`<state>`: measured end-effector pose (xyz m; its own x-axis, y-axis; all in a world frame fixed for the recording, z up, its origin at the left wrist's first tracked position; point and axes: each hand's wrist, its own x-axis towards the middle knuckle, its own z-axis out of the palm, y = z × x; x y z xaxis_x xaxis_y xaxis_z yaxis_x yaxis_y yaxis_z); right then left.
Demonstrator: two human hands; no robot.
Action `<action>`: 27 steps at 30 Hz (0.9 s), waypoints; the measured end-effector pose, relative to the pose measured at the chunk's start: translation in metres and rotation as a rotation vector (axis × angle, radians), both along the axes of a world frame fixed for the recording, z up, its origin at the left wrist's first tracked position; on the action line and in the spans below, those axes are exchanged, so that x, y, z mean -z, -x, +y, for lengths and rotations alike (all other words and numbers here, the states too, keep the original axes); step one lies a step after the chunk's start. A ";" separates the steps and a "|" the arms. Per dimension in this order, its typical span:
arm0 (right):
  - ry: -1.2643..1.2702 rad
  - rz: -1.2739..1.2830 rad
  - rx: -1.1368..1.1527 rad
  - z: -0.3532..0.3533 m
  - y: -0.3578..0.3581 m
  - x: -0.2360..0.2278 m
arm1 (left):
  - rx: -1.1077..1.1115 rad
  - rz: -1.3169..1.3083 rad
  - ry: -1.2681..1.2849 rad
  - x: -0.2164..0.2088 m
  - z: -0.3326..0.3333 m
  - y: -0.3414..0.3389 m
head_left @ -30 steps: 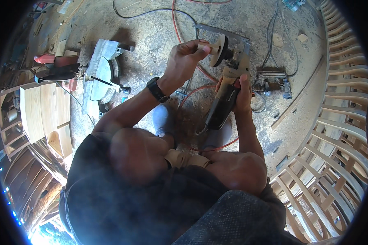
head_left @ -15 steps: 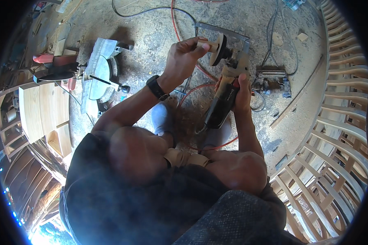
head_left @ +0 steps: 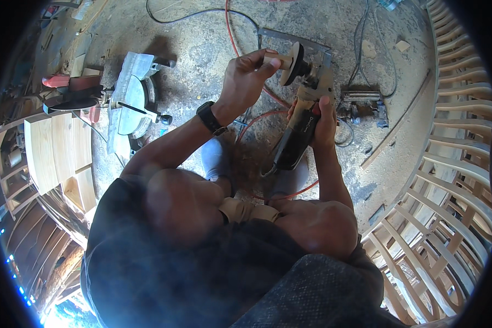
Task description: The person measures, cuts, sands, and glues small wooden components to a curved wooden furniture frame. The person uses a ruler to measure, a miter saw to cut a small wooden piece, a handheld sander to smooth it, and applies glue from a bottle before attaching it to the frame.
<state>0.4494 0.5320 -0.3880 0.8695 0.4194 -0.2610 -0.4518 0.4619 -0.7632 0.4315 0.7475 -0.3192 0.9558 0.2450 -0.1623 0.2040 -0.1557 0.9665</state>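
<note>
My right hand (head_left: 323, 123) is wrapped round the body of an angle grinder (head_left: 298, 136), its thumb on top near the red part. On the grinder's head sits a round sanding disc (head_left: 295, 63) with a black backing pad, seen nearly edge-on. With its fingers closed, my left hand (head_left: 245, 79) pinches a small light wooden block (head_left: 279, 59). The block's far end meets the face of the disc. Whether the disc is spinning, I cannot tell.
On the floor to the left stands a mitre saw (head_left: 134, 106), with pale wooden panels (head_left: 57, 150) nearer me. A red hose (head_left: 246, 128) and dark cables (head_left: 359, 54) cross the floor. An electric planer (head_left: 363, 104) lies right of the grinder. Curved wooden slats (head_left: 459, 126) line the right side.
Almost nothing differs. The whole view has shifted very slightly, while both hands, the block and the grinder keep the same hold and position.
</note>
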 end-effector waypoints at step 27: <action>-0.002 -0.021 -0.013 -0.003 -0.002 -0.003 | -0.016 -0.071 0.008 0.003 -0.007 0.003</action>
